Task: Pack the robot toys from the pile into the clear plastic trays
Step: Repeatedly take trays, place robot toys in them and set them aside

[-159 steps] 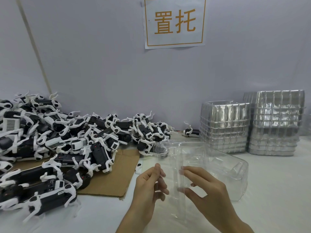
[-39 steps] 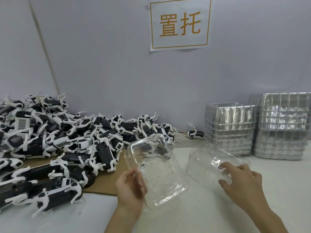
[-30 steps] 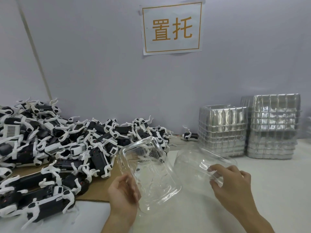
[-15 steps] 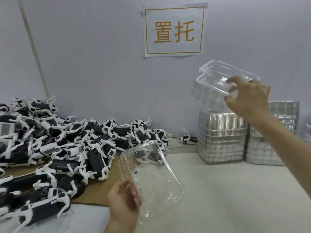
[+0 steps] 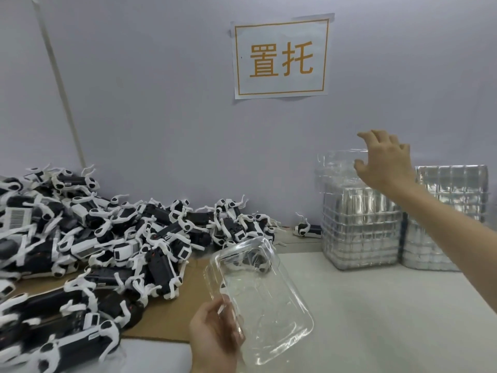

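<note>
White table (image 5: pixel 376 305): left hand (image 5: pixel 212 340) grips an empty clear tray (image 5: pixel 269 292); right hand (image 5: pixel 384 160), fingers spread, over the tray stack (image 5: pixel 360 224); toy pile (image 5: pixel 107 238) beside left hand apparently unpacked

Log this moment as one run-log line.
phase: tray prep | left hand: grips empty clear tray | right hand: open at spare tray atop tray stack | robot toys: piled, none packed

Left hand (image 5: pixel 215 335): bare, visible from the fingers down to the wrist, where the frame edge cuts it off. Right hand (image 5: pixel 387 163): bare, its back visible; behind the fingers, a bare forearm (image 5: pixel 443 224), uncovered to the frame edge.
</note>
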